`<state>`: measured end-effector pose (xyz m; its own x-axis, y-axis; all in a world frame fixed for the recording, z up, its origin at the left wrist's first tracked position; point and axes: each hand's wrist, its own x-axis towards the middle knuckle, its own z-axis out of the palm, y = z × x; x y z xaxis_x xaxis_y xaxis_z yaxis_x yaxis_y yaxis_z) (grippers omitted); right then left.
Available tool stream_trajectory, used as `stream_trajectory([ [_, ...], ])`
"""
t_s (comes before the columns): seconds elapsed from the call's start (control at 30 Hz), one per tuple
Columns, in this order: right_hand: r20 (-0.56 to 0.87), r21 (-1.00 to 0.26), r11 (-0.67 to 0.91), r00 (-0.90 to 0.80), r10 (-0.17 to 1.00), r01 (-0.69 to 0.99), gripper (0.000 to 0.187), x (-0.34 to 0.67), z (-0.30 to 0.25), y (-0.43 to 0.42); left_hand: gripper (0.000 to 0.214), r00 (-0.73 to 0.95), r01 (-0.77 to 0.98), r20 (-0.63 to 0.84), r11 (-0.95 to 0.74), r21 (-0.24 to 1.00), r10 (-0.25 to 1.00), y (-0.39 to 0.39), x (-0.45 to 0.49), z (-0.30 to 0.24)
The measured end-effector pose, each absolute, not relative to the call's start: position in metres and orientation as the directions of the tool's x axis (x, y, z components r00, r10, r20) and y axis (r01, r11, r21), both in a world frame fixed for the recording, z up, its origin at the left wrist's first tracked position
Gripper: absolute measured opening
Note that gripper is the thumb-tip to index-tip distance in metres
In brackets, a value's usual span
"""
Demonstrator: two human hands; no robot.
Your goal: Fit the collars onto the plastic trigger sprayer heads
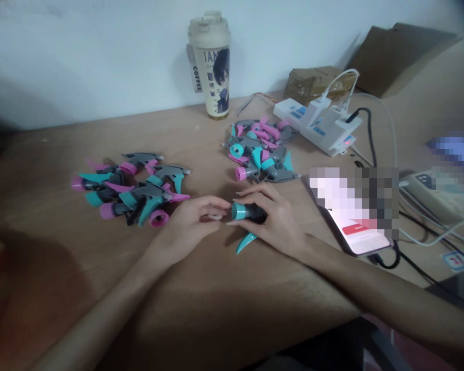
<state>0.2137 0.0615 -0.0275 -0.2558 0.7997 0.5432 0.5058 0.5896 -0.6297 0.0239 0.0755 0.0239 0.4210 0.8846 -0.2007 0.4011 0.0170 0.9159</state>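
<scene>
Closest to me, the right hand [278, 219] was clamped round a sprayer head [253, 213] low over the table [216, 293]; it lay sideways, teal collar [238, 211] pointing at the left hand [189, 224]; those fingertips reached the collar, couldn't tell if they gripped.

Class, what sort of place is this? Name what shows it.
Probably a home piecework bench: piles of spray-trigger heads on a wooden table, a power strip with chargers, a coffee tumbler.
</scene>
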Motion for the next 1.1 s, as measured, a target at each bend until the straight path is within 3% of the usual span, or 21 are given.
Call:
stream_trajectory([
  [0.17,0.541,-0.637,0.58,-0.241,0.806,0.508,0.031,0.2138,-0.0278,0.0622,0.021,0.355,0.455,-0.115,-0.064,0.888,0.928,0.0774,0.0226,0.0275],
  [0.43,0.543,-0.652,0.578,-0.229,0.808,0.492,0.032,0.2143,-0.0259,0.0641,0.021,0.35,0.494,-0.124,-0.071,0.867,0.929,0.0757,0.0207,0.0234],
  [0.63,0.548,-0.675,0.565,-0.19,0.814,0.474,0.035,0.2141,-0.0242,0.0656,0.023,0.375,0.656,-0.051,-0.226,0.72,0.926,0.0724,0.0206,0.0273],
  [0.9,0.536,-0.677,0.561,-0.203,0.819,0.476,0.034,0.2147,-0.024,0.0647,0.02,0.279,0.61,-0.124,-0.076,0.789,0.952,0.0755,0.0209,0.0222],
  [1.0,0.541,-0.675,0.571,-0.212,0.814,0.467,0.035,0.2149,-0.024,0.0648,0.017,0.299,0.665,-0.128,-0.11,0.739,0.946,0.0783,0.019,0.0272],
  [1.1,0.54,-0.675,0.574,-0.22,0.812,0.464,0.036,0.2148,-0.024,0.0651,0.016,0.303,0.764,-0.05,-0.211,0.61,0.952,0.0745,0.0204,0.0297],
])
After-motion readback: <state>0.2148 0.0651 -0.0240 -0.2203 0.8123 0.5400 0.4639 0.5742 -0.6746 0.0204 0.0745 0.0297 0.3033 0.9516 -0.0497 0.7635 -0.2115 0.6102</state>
